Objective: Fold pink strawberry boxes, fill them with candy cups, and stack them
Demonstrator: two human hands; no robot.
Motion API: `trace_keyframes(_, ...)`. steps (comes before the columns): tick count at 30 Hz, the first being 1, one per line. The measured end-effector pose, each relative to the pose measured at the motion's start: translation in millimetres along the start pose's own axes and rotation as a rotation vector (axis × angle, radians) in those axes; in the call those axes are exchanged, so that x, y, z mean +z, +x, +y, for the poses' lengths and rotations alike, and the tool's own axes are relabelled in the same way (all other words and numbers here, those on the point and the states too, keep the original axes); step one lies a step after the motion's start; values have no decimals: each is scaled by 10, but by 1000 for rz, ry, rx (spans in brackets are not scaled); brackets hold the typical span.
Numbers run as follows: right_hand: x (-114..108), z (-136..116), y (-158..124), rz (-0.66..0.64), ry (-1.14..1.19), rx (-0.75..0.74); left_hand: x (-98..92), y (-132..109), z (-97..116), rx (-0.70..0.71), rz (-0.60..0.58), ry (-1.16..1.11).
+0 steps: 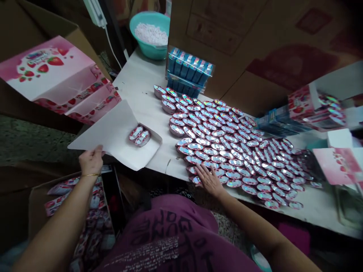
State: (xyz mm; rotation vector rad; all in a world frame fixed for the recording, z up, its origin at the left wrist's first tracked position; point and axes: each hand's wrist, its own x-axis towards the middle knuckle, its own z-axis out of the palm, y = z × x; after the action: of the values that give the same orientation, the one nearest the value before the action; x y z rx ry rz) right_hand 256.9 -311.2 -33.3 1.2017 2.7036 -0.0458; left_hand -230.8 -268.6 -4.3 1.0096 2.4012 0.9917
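My left hand (91,162) is closed on the edge of an open white cardboard display box (124,147), thumb on top. Inside the box, two shiny oval foil-topped packs (139,136) lie side by side. My right hand (209,180) rests with fingers spread on the near left edge of a large group of standing oval foil-topped packs (227,143). Its fingertips touch the tops of a few packs; whether it grips any cannot be made out.
Pink strawberry-printed boxes (61,75) stand at the left. A turquoise basin (150,36) of small white pieces sits at the back, near blue packages (188,71). Below my left arm is a carton (39,204) of packs. More pink boxes (302,105) are at right.
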Motion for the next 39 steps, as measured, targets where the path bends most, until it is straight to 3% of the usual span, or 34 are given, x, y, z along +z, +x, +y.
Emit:
trace_keyframes(3, 15, -138, 117, 46, 45, -93, -27, -18, 89, -68, 22, -107)
trace_keyframes(8, 31, -277, 288, 103, 44, -215, -85, -36, 158, -33, -19, -21)
trace_keyframes(11, -164, -250, 539, 113, 51, -365, -84, -12, 122, -11, -4, -72)
trace_keyframes(14, -587, -278, 1093, 145, 113, -533, -69, 18, 58, -2, 4, -93)
trace_keyframes(17, -939, -437, 1898, 167, 129, -742, -57, 43, -13, -12, -9, -86)
trace_keyframes(20, -974, -603, 2638, 101, 40, -931, -55, 66, -71, -20, -28, -83)
trace_keyframes(23, -814, -599, 3003, 58, -42, -938, -68, 74, -72, -22, -47, -71)
trace_keyframes(25, -739, -450, 2972, 98, -41, -790, -85, 67, -39, -25, -58, -45)
trace_keyframes(27, -730, -186, 2741, 148, -15, -573, -99, 58, -4, -30, -67, -14)
trace_keyframes(30, -753, 295, 2142, 168, -2, -281, -100, 55, 11, -23, -80, -8)
trace_keyframes(32, -709, 525, 1697, 139, -21, -210, -90, 55, 7, -5, -78, -19)
trace_keyframes(35, -518, 574, 1192, 78, -37, -239, -83, 37, 30, 3, -57, 11)
trace_keyframes(39, -263, 321, 987, 90, -34, -145, -101, -4, 117, 18, -33, 57)
